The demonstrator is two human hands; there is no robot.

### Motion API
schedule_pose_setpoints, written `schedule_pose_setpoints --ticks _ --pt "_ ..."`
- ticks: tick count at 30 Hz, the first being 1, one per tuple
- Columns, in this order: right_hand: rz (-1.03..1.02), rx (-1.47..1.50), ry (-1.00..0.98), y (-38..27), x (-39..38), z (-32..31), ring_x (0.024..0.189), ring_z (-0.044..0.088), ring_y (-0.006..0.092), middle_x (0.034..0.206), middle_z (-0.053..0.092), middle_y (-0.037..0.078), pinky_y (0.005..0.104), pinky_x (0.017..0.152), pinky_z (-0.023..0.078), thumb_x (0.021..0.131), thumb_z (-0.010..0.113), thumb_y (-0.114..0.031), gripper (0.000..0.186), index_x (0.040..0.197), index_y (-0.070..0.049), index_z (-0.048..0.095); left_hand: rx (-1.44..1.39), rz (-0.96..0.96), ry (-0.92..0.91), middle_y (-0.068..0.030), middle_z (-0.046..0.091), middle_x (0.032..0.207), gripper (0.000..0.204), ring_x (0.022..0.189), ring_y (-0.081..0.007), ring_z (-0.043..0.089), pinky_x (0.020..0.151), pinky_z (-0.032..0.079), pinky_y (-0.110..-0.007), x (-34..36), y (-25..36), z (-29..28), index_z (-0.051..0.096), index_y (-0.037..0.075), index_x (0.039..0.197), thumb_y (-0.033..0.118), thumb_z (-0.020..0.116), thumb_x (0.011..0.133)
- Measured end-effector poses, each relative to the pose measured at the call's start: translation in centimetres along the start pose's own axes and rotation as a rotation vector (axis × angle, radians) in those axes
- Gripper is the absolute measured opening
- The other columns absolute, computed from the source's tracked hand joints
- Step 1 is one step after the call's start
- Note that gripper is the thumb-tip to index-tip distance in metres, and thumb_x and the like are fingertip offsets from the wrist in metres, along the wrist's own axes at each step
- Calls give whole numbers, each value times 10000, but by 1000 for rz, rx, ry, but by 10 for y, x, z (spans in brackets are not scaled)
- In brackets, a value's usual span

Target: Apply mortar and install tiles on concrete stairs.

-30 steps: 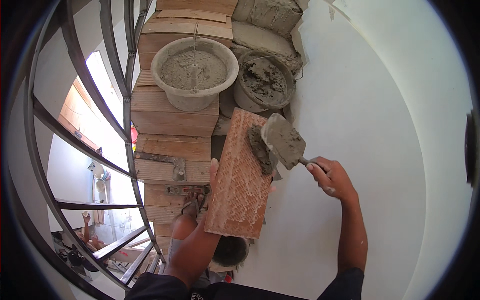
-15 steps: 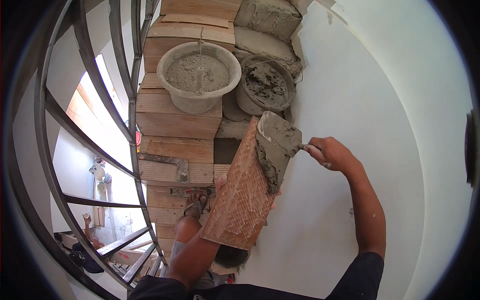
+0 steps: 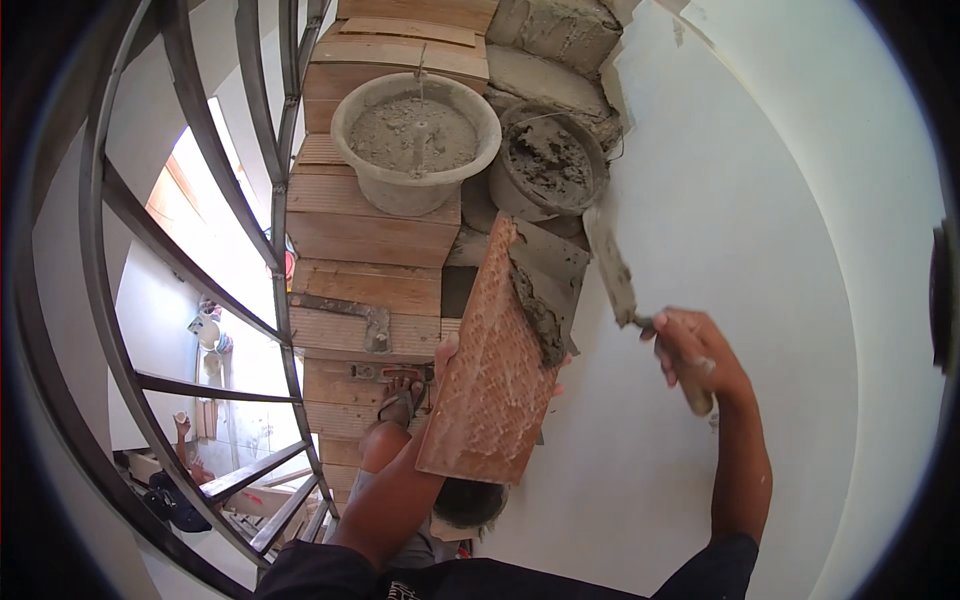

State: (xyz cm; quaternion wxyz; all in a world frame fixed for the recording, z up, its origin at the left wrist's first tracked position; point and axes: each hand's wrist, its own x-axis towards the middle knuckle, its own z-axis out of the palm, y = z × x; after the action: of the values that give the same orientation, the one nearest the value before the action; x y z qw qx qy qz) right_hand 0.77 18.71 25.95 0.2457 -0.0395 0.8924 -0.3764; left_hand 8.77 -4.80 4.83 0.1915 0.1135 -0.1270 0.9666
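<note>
My left hand (image 3: 447, 349) grips a reddish tile (image 3: 480, 400) from beneath, fingertips at both side edges; its textured face is up, with grey mortar (image 3: 545, 325) along the right part. My right hand (image 3: 690, 345) is closed on the wooden handle (image 3: 698, 398) of a trowel, whose mortar-coated blade (image 3: 614, 270) is turned almost edge-on just right of the tile. Beyond the tile, a pale tub of dry-looking grey material (image 3: 400, 140) and a darker bucket of wet mortar (image 3: 550, 165) rest on the stairs. A dark round container (image 3: 468, 508) is partly hidden under the tile.
Curving wood-faced steps (image 3: 370, 240) run between a metal railing (image 3: 205, 395) and a white wall (image 3: 740, 250). An L-shaped tool (image 3: 375, 325) and a flat tool (image 3: 365, 372) lie near my sandalled foot (image 3: 400, 400). Another person (image 3: 175, 500) is below, behind the railing.
The trowel has come from over the mortar on the tile to beside it on the right and has turned edge-on. My right hand has rotated with it.
</note>
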Motion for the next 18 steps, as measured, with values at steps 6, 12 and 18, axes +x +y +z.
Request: schedule_pose_setpoints --ticks 6,12,18 --pt "182 209 -248 7 -12 48 492 537 115 633 519 -2 306 475 493 1105 519 -486 520 995 4 654 -74 29 -56 -304 389 1582 1037 1420 -535 473 1115 457 -732 5 -1 -18 224 88 1667 631 683 913" --pt "209 10 -362 2 -28 71 496 557 134 623 526 19 329 509 488 1105 528 -432 467 980 -8 677 -95 -100 -147 -282 438 1558 962 1367 -503 543 1088 495 -704 4 1 -17 241 72 1658 601 633 956" --pt "-294 -979 -70 8 -53 84 683 716 358 802 714 149 482 606 561 1055 611 -375 338 950 -61 681 -76 -34 -92 -268 481 1531 905 1324 -465 592 1065 527 -665 8 9 -32 266 61 1646 572 608 981"
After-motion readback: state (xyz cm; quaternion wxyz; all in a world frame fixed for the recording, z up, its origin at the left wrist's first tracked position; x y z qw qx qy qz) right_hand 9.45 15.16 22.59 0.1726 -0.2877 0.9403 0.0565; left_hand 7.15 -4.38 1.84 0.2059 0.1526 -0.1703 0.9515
